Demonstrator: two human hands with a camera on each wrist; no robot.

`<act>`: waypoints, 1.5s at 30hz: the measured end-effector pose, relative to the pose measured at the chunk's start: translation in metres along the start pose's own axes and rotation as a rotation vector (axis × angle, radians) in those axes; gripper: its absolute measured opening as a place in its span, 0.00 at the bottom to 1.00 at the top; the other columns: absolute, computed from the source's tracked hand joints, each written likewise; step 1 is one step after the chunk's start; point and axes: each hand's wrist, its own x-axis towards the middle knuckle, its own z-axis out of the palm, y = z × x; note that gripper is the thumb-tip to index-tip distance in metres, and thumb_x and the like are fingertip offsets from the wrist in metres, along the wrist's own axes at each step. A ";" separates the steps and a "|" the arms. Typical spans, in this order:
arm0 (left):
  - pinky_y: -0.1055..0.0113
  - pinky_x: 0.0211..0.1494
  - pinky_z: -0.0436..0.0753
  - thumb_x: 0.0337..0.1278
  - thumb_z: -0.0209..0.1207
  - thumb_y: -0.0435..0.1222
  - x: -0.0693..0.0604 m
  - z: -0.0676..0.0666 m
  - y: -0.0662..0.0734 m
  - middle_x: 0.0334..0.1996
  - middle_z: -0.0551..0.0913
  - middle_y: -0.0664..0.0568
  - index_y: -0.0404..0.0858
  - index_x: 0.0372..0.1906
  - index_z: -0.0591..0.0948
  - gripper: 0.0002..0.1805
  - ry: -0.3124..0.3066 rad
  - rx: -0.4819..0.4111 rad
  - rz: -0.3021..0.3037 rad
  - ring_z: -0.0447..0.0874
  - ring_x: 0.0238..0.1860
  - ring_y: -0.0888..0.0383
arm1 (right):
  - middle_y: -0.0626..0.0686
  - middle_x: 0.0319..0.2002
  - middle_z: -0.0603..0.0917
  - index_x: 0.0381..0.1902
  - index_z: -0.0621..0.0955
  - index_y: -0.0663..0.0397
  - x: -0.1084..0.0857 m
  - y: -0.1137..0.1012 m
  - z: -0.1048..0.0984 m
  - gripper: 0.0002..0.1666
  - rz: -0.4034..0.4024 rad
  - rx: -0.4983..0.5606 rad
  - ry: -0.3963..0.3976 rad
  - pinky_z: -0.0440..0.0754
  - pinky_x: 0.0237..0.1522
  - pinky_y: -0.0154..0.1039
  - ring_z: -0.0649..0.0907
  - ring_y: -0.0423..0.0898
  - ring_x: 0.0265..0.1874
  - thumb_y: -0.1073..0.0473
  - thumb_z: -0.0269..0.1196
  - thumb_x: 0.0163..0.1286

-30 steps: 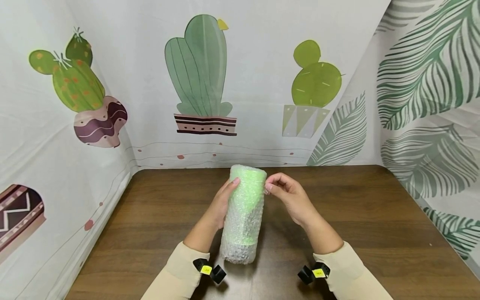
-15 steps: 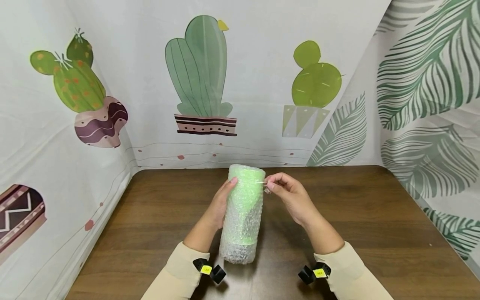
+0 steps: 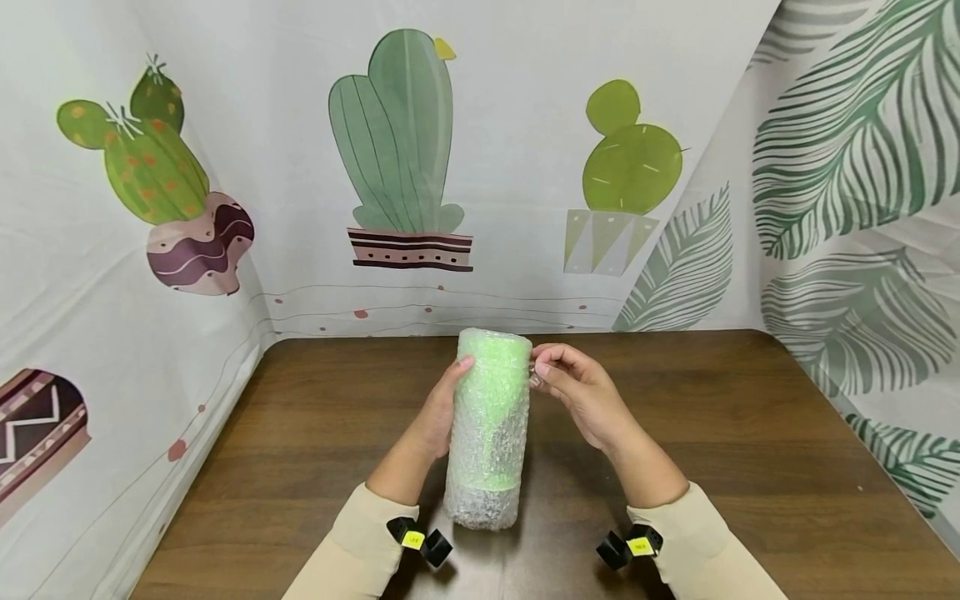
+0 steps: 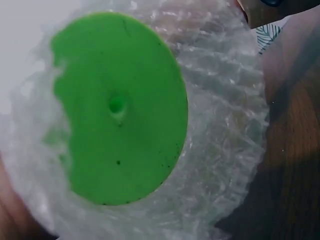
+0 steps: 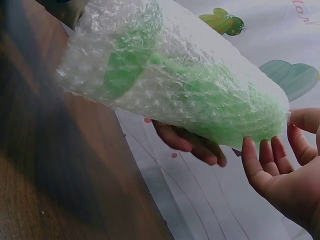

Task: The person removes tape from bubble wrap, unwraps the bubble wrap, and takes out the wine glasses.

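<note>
A green object wrapped in bubble wrap [image 3: 489, 433] is held tilted above the table, a bulky roll with its far end raised. In the left wrist view, its near end shows a round green base [image 4: 145, 100] with a small central hole, under the wrap's layers. My left hand [image 3: 437, 412] grips the roll from the left, thumb on top near the far end, its other fingers mostly behind it. My right hand [image 3: 588, 396] is at the far right edge, thumb and index finger pinching a small strip of clear tape [image 3: 535, 380]. Its other fingertips [image 5: 267, 150] touch the wrap's underside.
The brown wooden table [image 3: 750, 442] spreads beneath both hands. A white cloth [image 3: 517, 167] printed with cactuses and leaves hangs behind and at the sides. Black wrist cameras [image 3: 420, 542] sit on both sleeves.
The roll shifted slightly left, then back right, its near end turning a little rightward. The strip stretched between roll and right fingers half a second ago now looks shorter. Both hands stay nearly in place.
</note>
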 end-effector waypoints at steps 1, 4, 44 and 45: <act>0.61 0.48 0.80 0.69 0.35 0.58 0.001 0.000 0.000 0.46 0.73 0.50 0.54 0.79 0.48 0.37 0.005 0.013 0.012 0.77 0.42 0.58 | 0.46 0.51 0.79 0.39 0.80 0.45 0.000 0.000 0.000 0.08 -0.003 0.005 -0.001 0.83 0.53 0.35 0.81 0.38 0.47 0.65 0.58 0.76; 0.62 0.48 0.79 0.70 0.36 0.56 0.003 -0.001 0.000 0.47 0.71 0.50 0.50 0.74 0.53 0.32 0.031 0.039 0.059 0.76 0.42 0.58 | 0.46 0.52 0.79 0.39 0.80 0.45 0.000 -0.001 0.001 0.09 -0.011 0.011 0.001 0.83 0.53 0.35 0.81 0.39 0.47 0.66 0.57 0.76; 0.37 0.77 0.54 0.72 0.48 0.50 0.005 0.002 0.002 0.79 0.56 0.48 0.53 0.81 0.52 0.37 0.107 0.194 0.084 0.54 0.77 0.45 | 0.48 0.53 0.79 0.37 0.80 0.43 -0.001 0.000 0.003 0.11 -0.006 -0.064 0.055 0.81 0.48 0.32 0.80 0.36 0.45 0.67 0.59 0.74; 0.37 0.77 0.54 0.72 0.48 0.50 0.005 0.002 0.002 0.79 0.56 0.48 0.53 0.81 0.51 0.37 0.106 0.192 0.086 0.54 0.77 0.45 | 0.48 0.53 0.79 0.37 0.80 0.43 -0.001 0.000 0.003 0.11 -0.006 -0.062 0.053 0.81 0.48 0.32 0.80 0.36 0.45 0.67 0.59 0.74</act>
